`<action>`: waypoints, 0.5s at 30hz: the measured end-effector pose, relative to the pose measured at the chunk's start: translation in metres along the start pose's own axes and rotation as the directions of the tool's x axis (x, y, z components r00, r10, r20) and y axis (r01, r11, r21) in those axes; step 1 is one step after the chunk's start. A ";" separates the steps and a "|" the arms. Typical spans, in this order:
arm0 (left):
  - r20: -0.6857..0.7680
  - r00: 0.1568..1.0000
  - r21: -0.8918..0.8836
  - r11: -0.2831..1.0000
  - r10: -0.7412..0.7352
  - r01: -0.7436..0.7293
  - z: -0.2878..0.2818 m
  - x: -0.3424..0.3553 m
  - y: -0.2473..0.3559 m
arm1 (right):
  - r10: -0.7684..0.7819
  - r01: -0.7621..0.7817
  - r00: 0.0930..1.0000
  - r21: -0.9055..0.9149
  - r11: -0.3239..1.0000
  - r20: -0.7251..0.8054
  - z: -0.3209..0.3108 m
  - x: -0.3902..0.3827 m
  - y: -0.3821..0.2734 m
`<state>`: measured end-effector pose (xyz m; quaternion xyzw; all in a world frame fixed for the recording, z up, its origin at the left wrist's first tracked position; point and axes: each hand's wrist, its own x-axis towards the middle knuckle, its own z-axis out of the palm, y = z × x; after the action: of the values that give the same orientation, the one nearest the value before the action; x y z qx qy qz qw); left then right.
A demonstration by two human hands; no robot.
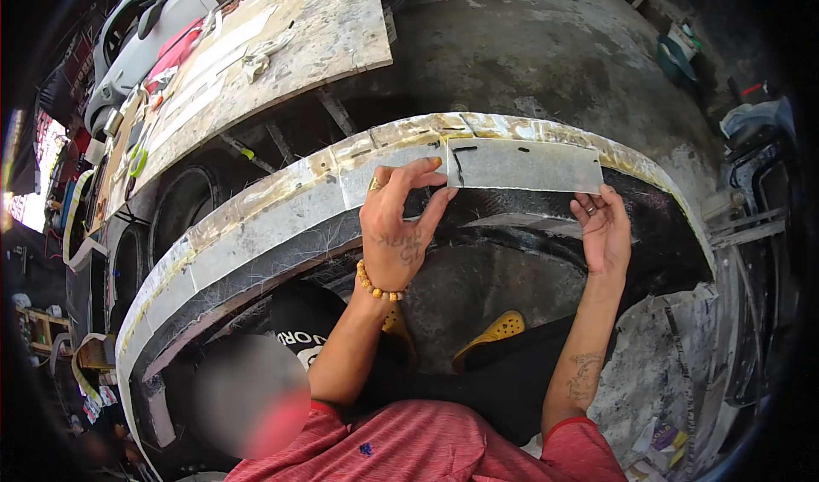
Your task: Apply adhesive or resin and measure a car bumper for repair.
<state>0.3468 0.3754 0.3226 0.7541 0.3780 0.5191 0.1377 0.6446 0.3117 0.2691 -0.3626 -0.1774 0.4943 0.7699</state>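
A long curved panel [247, 226], shaped like a car bumper, arcs around me with its rim towards the far side. Its rim is coated white and yellowish, while frayed fibres show on the dark inner face. Against the rim lies a pale, translucent rectangular sheet [529, 165] with black marks. My left hand [394, 230] grips the sheet's left edge between thumb and fingers. At the lower right corner, my right hand [606, 230] pinches the sheet, thumb in front and fingers partly behind. Similar pale strips [375, 168] cover the panel further left.
A worn board table [341, 38] with papers, a cloth and tools stands at the far left, beside a silver car [141, 43]. Tyres [183, 209] are under the table. My yellow clogs [497, 333] rest on the floor inside the arc. A stained sheet [657, 354] lies right.
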 end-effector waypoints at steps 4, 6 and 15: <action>-0.055 0.998 -0.044 0.999 -0.030 0.028 0.006 -0.007 -0.002 | 0.003 -0.003 1.000 0.002 1.000 0.002 -0.004 0.000 -0.001; -0.063 0.998 -0.037 0.999 -0.026 0.024 0.008 -0.009 -0.001 | 0.003 -0.003 1.000 0.001 1.000 0.003 -0.004 0.000 -0.001; -0.050 0.999 0.056 0.998 0.011 -0.008 0.003 -0.004 -0.004 | -0.022 0.022 1.000 0.009 1.000 -0.011 0.000 0.001 0.008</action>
<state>0.3475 0.3762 0.3163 0.7461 0.3921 0.5279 0.1048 0.6404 0.3146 0.2635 -0.3599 -0.1751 0.4846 0.7778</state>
